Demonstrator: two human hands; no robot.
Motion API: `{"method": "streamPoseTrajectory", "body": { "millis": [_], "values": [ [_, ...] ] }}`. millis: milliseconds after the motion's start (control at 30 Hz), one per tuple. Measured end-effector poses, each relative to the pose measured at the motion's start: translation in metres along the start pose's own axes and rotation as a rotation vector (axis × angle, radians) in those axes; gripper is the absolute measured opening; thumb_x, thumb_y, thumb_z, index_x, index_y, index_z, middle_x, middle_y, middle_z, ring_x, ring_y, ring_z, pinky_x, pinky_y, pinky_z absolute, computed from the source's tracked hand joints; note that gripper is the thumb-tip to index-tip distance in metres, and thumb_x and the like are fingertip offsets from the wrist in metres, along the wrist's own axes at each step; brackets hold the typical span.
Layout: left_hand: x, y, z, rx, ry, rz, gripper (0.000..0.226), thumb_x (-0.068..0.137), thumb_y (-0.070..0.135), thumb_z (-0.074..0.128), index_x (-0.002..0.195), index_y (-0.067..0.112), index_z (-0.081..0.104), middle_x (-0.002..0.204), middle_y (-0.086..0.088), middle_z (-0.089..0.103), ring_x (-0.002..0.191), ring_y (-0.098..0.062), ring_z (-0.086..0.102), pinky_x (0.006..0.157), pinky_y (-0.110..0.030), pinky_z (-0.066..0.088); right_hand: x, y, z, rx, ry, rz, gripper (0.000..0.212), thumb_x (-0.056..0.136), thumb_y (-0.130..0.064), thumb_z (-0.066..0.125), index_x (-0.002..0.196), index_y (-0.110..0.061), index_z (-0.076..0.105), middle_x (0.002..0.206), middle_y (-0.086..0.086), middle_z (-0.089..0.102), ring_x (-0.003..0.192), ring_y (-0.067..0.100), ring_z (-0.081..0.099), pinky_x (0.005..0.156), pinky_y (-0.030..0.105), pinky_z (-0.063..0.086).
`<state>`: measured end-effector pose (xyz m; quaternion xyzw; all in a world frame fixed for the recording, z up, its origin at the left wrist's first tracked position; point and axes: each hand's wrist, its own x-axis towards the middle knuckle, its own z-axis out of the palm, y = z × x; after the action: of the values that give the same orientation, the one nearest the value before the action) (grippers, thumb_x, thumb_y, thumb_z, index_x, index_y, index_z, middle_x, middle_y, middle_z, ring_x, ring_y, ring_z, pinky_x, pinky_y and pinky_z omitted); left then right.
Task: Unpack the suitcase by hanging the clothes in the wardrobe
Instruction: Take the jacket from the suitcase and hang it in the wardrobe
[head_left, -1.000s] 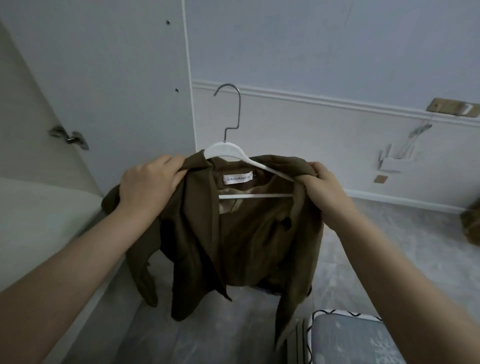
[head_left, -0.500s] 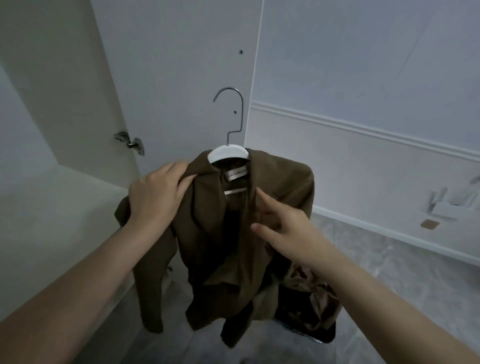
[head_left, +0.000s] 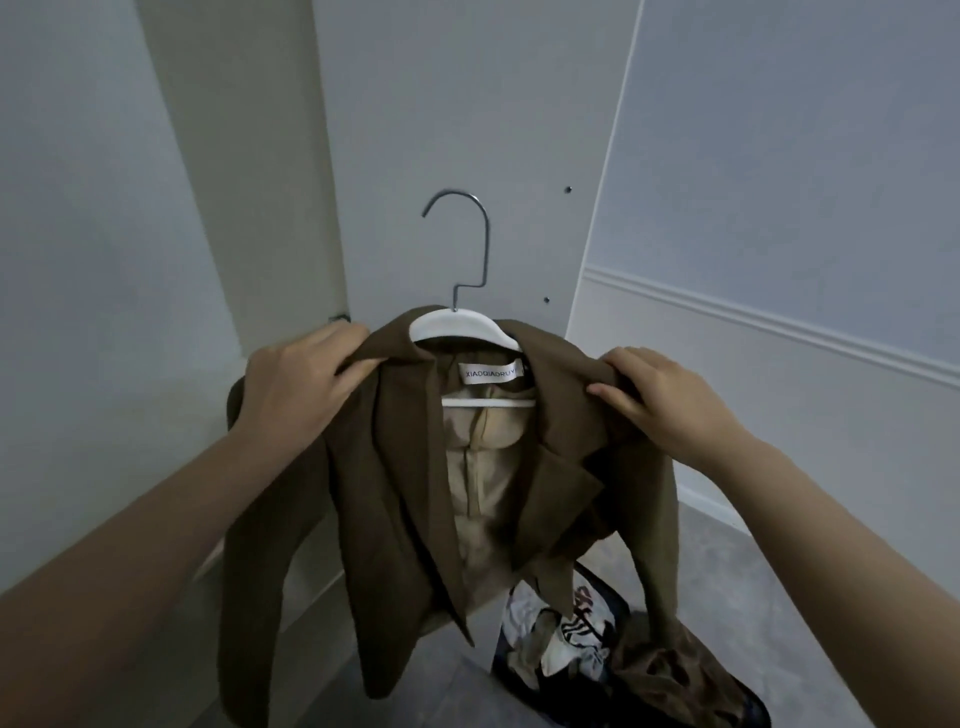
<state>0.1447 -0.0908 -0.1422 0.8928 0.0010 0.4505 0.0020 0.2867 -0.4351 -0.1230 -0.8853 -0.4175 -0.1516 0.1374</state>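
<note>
An olive-brown jacket (head_left: 384, 499) with tan lining hangs open-fronted on a white hanger (head_left: 457, 328), whose metal hook points to ten o'clock, in front of the pale wardrobe (head_left: 457, 104). At five o'clock below it lies the open suitcase (head_left: 613, 670), heaped with crumpled clothes.

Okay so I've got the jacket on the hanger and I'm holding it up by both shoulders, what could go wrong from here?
The hook hangs free, on no rail, so the brown jacket depends on your left hand and right hand; letting go of either may tip it off the white hanger. If it slips, it may land on the open suitcase below.
</note>
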Motion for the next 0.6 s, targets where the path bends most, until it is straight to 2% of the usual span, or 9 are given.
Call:
{"method": "streamPoseTrajectory", "body": {
  "millis": [100, 200, 267, 333, 400, 467, 533, 600],
  "values": [
    [0.013, -0.005, -0.007, -0.001, -0.023, 0.006, 0.036, 0.096, 0.043, 0.044, 0.091, 0.013, 0.065, 0.075, -0.004, 0.064, 0.065, -0.026, 0.061, 0.052, -0.03, 0.04, 0.02, -0.009, 0.003, 0.061, 0.029, -0.12, 0.026, 0.099, -0.049, 0.036, 0.09, -0.025, 0.043, 0.08, -0.009, 0.05, 0.07, 0.013, 0.049, 0.061, 0.031, 0.043],
    [0.027, -0.009, -0.01, 0.015, -0.055, -0.062, 0.039, 0.095, 0.049, 0.045, 0.102, 0.014, 0.06, 0.084, -0.003, 0.065, 0.072, -0.024, 0.062, 0.06, -0.029, 0.042, 0.043, -0.017, 0.005, 0.065, 0.111, -0.156, 0.023, 0.099, -0.047, 0.037, 0.087, -0.028, 0.035, 0.07, -0.013, 0.043, 0.062, 0.014, 0.045, 0.056, 0.034, 0.038],
    [0.034, -0.017, -0.011, 0.023, -0.086, -0.116, 0.04, 0.095, 0.048, 0.049, 0.115, 0.014, 0.055, 0.099, -0.005, 0.064, 0.088, -0.025, 0.061, 0.073, -0.036, 0.047, 0.059, -0.019, 0.002, 0.083, 0.179, -0.155, 0.024, 0.099, -0.046, 0.04, 0.085, -0.029, 0.032, 0.065, -0.014, 0.04, 0.059, 0.016, 0.044, 0.054, 0.034, 0.036],
    [0.035, -0.028, -0.012, 0.019, -0.119, -0.112, 0.046, 0.093, 0.039, 0.051, 0.132, 0.015, 0.047, 0.12, -0.006, 0.059, 0.109, -0.027, 0.056, 0.092, -0.04, 0.042, 0.074, -0.02, 0.0, 0.099, 0.225, -0.147, 0.025, 0.099, -0.045, 0.043, 0.085, -0.026, 0.037, 0.066, -0.013, 0.042, 0.06, 0.019, 0.047, 0.053, 0.035, 0.038],
    [0.03, -0.037, -0.015, 0.034, -0.129, -0.133, 0.062, 0.09, 0.026, 0.057, 0.147, 0.016, 0.034, 0.142, -0.005, 0.048, 0.129, -0.025, 0.046, 0.108, -0.043, 0.035, 0.09, -0.024, 0.0, 0.134, 0.258, -0.148, 0.025, 0.098, -0.045, 0.046, 0.084, -0.025, 0.04, 0.065, -0.012, 0.043, 0.06, 0.02, 0.048, 0.052, 0.034, 0.035],
    [0.025, -0.042, -0.016, 0.05, -0.137, -0.187, 0.077, 0.088, 0.015, 0.061, 0.154, 0.014, 0.022, 0.158, -0.005, 0.03, 0.144, -0.023, 0.031, 0.118, -0.047, 0.027, 0.106, -0.03, 0.0, 0.149, 0.274, -0.143, 0.027, 0.097, -0.045, 0.048, 0.081, -0.026, 0.039, 0.062, -0.012, 0.042, 0.059, 0.02, 0.047, 0.052, 0.033, 0.031],
    [0.023, -0.045, -0.017, 0.069, -0.142, -0.266, 0.082, 0.087, 0.011, 0.059, 0.157, 0.015, 0.016, 0.164, -0.002, 0.013, 0.151, -0.021, 0.014, 0.121, -0.05, 0.02, 0.125, -0.039, -0.001, 0.168, 0.287, -0.137, 0.028, 0.096, -0.046, 0.05, 0.08, -0.024, 0.041, 0.062, -0.01, 0.043, 0.06, 0.022, 0.048, 0.052, 0.033, 0.032],
    [0.022, -0.049, -0.018, 0.078, -0.137, -0.303, 0.079, 0.09, 0.015, 0.052, 0.158, 0.019, 0.013, 0.166, -0.002, 0.004, 0.153, -0.021, 0.005, 0.122, -0.052, 0.016, 0.146, -0.048, -0.004, 0.2, 0.3, -0.128, 0.027, 0.095, -0.045, 0.052, 0.083, -0.021, 0.047, 0.063, -0.008, 0.048, 0.062, 0.023, 0.051, 0.052, 0.033, 0.033]
  ]
}}
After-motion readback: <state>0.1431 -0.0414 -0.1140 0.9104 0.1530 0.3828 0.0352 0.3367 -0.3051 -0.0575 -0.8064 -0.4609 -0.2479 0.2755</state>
